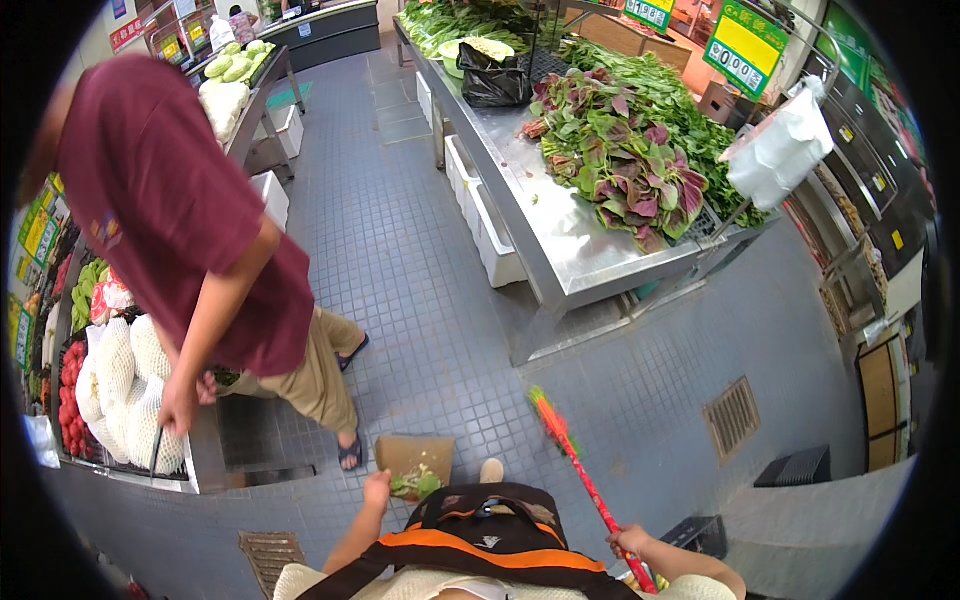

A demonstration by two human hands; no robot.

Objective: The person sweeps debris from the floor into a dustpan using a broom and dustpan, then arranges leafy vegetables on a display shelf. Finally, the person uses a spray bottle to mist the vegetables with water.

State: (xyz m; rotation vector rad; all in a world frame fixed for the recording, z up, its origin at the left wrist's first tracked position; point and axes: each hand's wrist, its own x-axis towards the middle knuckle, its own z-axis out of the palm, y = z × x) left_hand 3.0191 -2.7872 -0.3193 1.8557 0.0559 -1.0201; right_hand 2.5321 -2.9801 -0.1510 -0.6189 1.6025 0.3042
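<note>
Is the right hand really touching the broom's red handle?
Touching: the head view shows the right hand wrapped around the red handle.

Floor (pixel 430 350) around you: small blue-grey square tiles, with one slotted drain grate (pixel 734 413) ahead to your right and another drain grate (pixel 270 562) low on your left. A steel table (pixel 590 255) stands right of your aisle, bare top catching bright glare; white bins (pixel 497 245) beneath. Far end: dark-fronted counter (pixel 335 45). Green-and-yellow signs (pixel 746 50) at your upper right; dark shelving (pixel 868 160) along your right side.
</note>
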